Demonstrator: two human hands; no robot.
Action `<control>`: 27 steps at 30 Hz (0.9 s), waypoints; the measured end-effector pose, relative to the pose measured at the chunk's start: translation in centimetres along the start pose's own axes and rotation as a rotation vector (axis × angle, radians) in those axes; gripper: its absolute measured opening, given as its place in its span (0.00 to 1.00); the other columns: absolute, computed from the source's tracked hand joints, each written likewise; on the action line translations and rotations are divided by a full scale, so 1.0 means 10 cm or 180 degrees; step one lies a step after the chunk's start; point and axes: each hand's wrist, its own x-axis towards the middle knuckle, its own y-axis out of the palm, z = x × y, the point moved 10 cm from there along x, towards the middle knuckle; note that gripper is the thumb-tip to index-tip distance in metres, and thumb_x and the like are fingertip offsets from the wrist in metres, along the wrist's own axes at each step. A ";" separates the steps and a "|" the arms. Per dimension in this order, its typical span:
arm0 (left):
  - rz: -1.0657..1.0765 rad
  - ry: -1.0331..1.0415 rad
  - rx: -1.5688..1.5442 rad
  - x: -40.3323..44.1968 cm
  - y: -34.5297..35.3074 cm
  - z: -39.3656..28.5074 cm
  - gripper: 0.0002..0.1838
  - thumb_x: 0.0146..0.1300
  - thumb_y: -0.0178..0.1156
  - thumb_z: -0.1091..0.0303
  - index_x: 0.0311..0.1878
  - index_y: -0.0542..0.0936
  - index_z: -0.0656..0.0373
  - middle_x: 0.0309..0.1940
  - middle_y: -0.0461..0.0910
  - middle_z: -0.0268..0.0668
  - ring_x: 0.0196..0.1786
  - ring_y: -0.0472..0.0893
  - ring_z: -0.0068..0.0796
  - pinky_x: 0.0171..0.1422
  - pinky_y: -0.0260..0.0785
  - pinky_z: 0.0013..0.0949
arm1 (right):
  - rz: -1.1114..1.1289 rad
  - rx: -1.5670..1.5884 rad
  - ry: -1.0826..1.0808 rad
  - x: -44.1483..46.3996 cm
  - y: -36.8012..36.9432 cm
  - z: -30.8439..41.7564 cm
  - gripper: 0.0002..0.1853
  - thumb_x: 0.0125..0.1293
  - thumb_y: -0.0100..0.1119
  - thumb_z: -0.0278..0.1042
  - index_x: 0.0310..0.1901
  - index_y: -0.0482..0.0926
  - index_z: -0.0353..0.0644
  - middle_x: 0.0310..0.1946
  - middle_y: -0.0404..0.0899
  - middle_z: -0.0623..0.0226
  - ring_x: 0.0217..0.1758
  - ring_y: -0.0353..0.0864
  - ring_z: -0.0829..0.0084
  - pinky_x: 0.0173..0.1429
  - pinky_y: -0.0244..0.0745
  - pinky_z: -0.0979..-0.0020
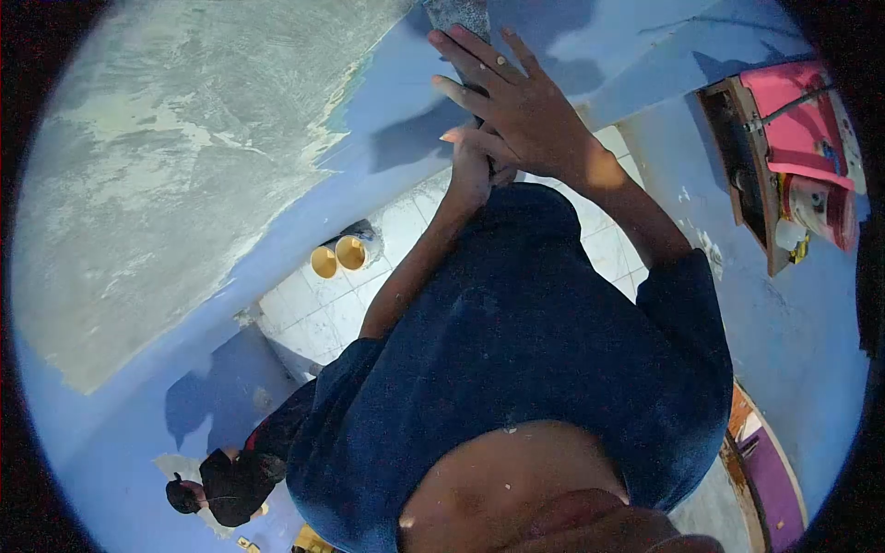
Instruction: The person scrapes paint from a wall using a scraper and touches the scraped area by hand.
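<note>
My left hand point(479, 166) is closed around the dark handle of a scraper, its thumb pointing left. The scraper's wide, speckled grey blade point(458, 15) shows at the top edge, against the blue wall. My right hand point(516, 106) lies over the tool just above the left, fingers stretched out and spread toward the blade. The fingers hide most of the handle, and whether they press on it I cannot tell. To the left, a large rough grey patch point(184, 157) with ragged edges breaks the blue wall paint.
Two yellowish round containers point(337, 257) stand on the white tiled floor point(313, 300). A wooden shelf point(751, 175) with a pink plastic item point(791, 120) hangs on the right wall. Another person point(235, 479) in dark clothes is at lower left. A purple panel point(770, 479) shows at lower right.
</note>
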 end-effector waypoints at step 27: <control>-0.0201 0.0266 0.0500 -0.19 -0.12 -0.20 0.17 0.65 0.56 0.56 0.32 0.75 0.62 0.19 0.73 0.32 0.18 0.70 0.17 0.21 0.60 0.25 | -0.1302 0.1566 -0.0156 -0.11 -0.38 0.23 0.15 0.56 0.68 0.36 0.18 0.72 0.42 0.20 0.72 0.65 0.24 0.74 0.66 0.27 0.68 0.66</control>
